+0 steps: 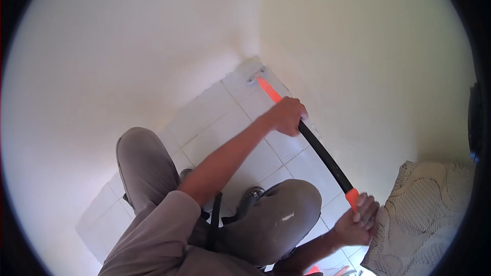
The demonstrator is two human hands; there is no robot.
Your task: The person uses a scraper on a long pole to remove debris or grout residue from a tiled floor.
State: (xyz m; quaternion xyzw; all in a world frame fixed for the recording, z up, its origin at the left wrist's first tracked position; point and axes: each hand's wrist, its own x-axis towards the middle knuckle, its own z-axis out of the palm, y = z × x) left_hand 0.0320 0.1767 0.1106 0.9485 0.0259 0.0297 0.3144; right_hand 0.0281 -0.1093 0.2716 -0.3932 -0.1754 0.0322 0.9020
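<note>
My left hand (287,116) is wrapped round the upper part of a long-handled tool with an orange and black shaft (327,159). Farther down, at the orange butt end, my right hand (360,220) grips the same shaft. The tool slants from near right to far left. Its small greyish head (255,76) is down at the floor in the room's corner, too blurred to tell its exact kind. White floor tiles (220,117) lie beneath it, between two pale walls.
A patterned beige cushion or mattress (424,214) stands at the right, close to my right hand. My bent knees (286,214) and a dark shoe (249,200) are below the shaft. Orange items (313,270) lie at the lower edge. Something dark (474,122) is at the far right.
</note>
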